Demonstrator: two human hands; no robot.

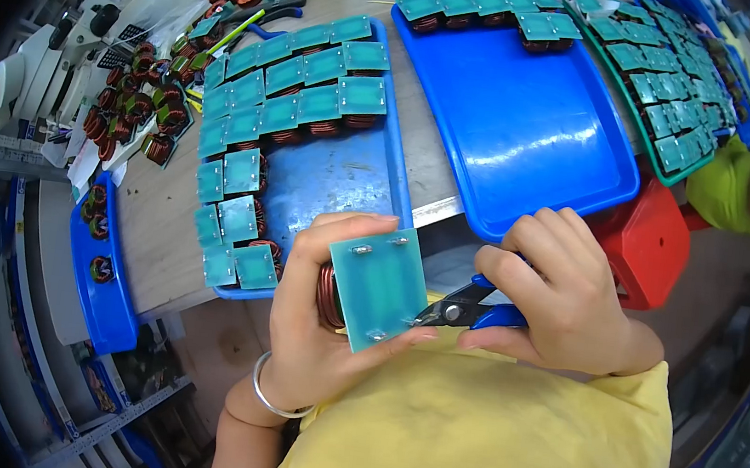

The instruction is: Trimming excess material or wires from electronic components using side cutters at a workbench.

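Note:
My left hand [314, 320] is closed around a copper-wound coil with a square green circuit board [378, 285] on it, the board's face turned up toward me. Shiny solder joints stand near the board's corners. In my right hand [563, 292] is a pair of flush cutters [468, 311] with blue handles and dark jaws. The jaw tips meet the board at its lower right solder joint; whether they are closed on a lead is too small to tell. Just beyond my left hand lies a blue tray [334, 183] with rows of similar board-topped coils [278, 112].
Another blue tray [535, 132] holds several board-topped coils along its far edge. A green tray [679, 167] full of them stands at the right, near a red stool [646, 246] and another person in a yellow-green top [741, 188]. Loose coils [136, 100] lie at left above a narrow blue tray [104, 296].

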